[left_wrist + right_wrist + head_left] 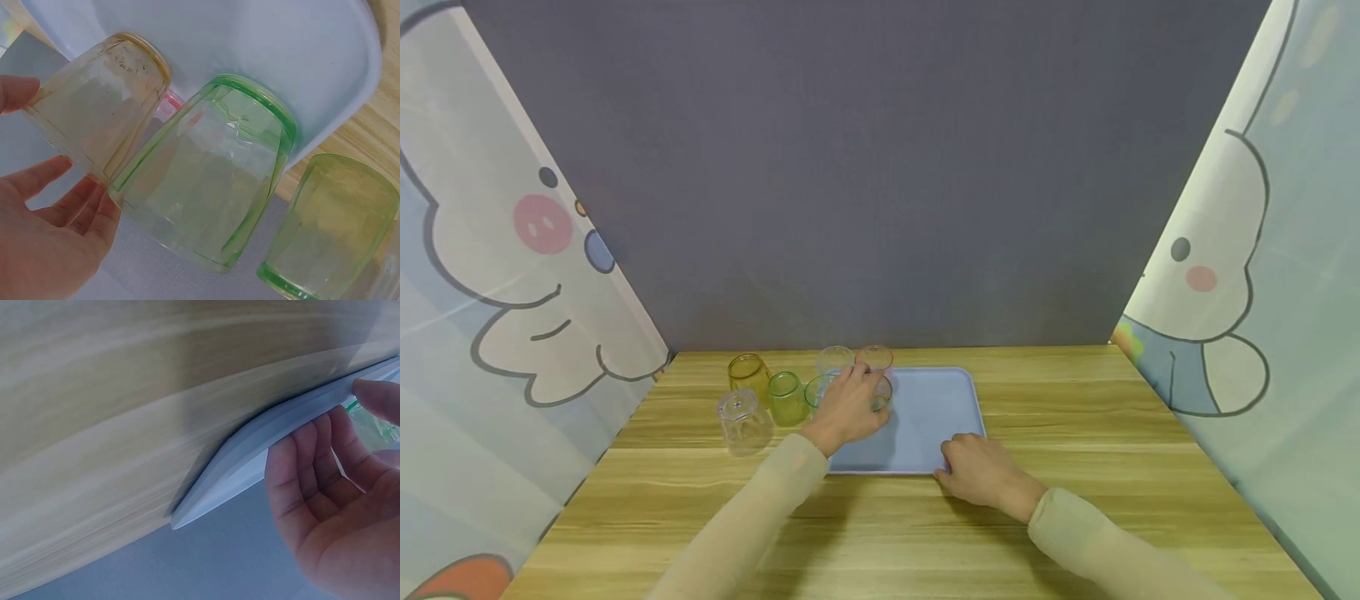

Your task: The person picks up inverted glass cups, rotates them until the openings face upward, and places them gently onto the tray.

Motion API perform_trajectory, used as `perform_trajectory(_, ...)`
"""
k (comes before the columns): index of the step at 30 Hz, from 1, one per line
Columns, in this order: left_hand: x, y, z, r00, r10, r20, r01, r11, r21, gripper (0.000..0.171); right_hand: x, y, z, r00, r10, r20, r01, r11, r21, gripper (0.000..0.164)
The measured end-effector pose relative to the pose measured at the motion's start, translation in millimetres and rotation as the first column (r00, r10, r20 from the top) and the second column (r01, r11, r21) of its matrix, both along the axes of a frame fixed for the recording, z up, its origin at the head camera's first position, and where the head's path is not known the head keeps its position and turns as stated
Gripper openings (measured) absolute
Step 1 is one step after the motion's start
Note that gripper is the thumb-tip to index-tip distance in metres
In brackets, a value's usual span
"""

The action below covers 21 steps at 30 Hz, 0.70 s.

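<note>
My left hand [848, 406] holds an amber-tinted glass [100, 100] by its upper rim, thumb on one side and fingers on the other. That glass stands upright on the light blue tray [928, 417]. Right beside it on the tray is a green glass [206, 175], also upright. Behind the hand, a clear glass [835, 358] and a pink-rimmed glass [875, 357] stand at the tray's far side, partly hidden. At the tray's near right corner my right hand [985, 471] pinches the tray's rim, thumb outside and fingers bent over the edge.
Left of the tray, a yellow glass [749, 379], an upside-down green glass [787, 402] and an upside-down clear glass [746, 423] stand close together on the wooden table [1075, 433]. A dark grey panel [880, 183] rises behind the table, with cartoon-printed curtains at both sides.
</note>
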<state>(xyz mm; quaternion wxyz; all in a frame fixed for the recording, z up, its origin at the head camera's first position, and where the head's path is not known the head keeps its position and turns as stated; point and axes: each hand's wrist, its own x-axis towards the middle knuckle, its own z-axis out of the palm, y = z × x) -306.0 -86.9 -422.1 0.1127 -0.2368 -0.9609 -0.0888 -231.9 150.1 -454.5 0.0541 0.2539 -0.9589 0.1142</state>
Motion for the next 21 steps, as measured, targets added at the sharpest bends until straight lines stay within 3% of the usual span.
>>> perform_trajectory(21,-3.4,0.6,-2.2,1.0,0.019,-0.006,-0.019,0.999,-0.044,0.051,-0.1,-0.4,-0.8,1.0,-0.008,0.008,0.008,1.0,0.005,0.033)
